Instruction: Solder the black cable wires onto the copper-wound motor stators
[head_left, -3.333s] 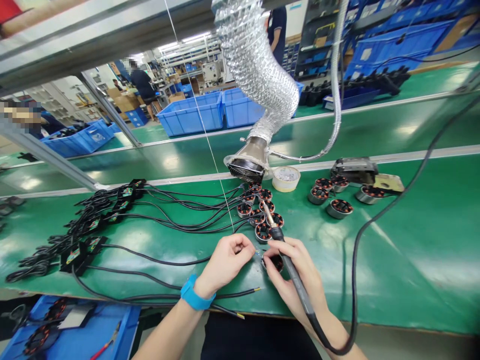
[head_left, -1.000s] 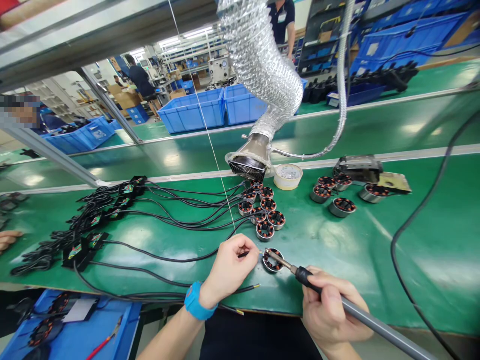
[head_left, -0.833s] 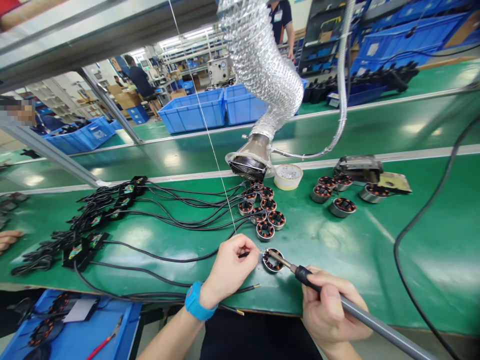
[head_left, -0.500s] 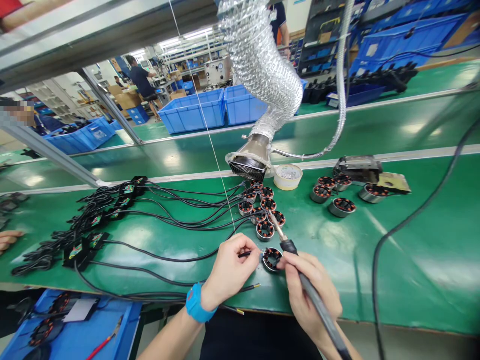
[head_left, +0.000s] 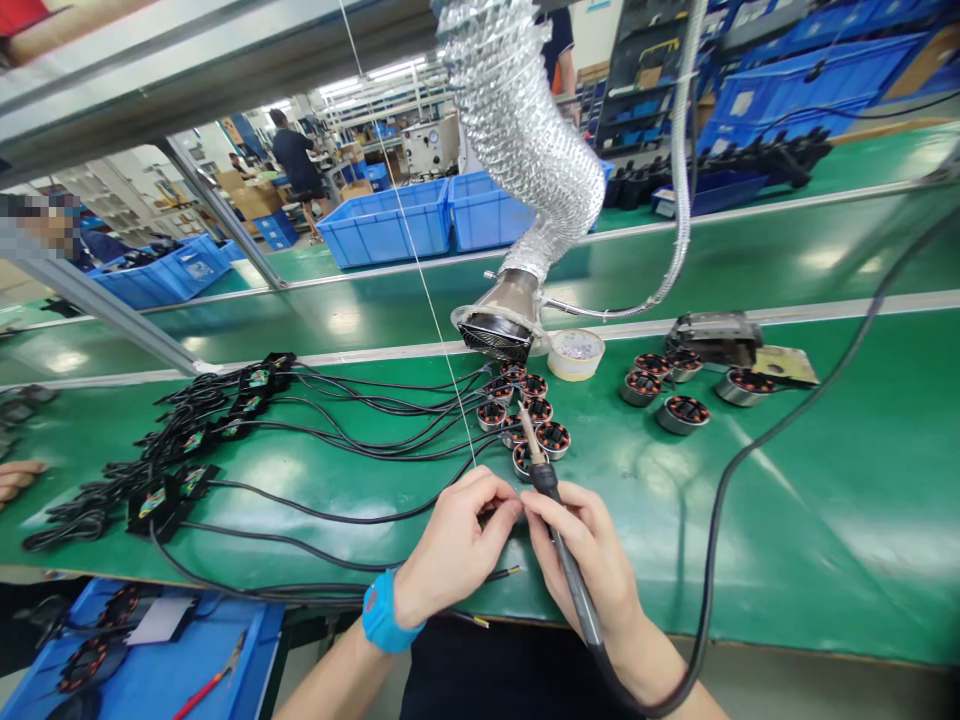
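My left hand [head_left: 456, 545], with a blue band [head_left: 390, 612] on its wrist, is closed in a pinch around the end of a black cable, mostly hidden by the fingers. Held in my right hand [head_left: 596, 560] is a soldering iron [head_left: 546, 482], its tip pointing up and away over a cluster of motor stators [head_left: 553, 438]. Fingertips of both hands meet, or nearly so, low over the bench. The single stator that lay between the hands is now hidden behind my right hand. Several black cables [head_left: 337, 505] run left to small circuit boards [head_left: 154, 500].
A silver duct [head_left: 525, 120] hangs over the green bench [head_left: 810, 520], ending in a fan [head_left: 495, 335] beside a white tub [head_left: 575, 352]. More stators [head_left: 684, 414] stand right. The iron's cord [head_left: 724, 500] loops there. Another person's hand [head_left: 21, 480] rests far left.
My right hand has moved left with the soldering iron to meet my left hand, covering the single stator. The iron's tip has shifted left and farther away. The cord has swung left.
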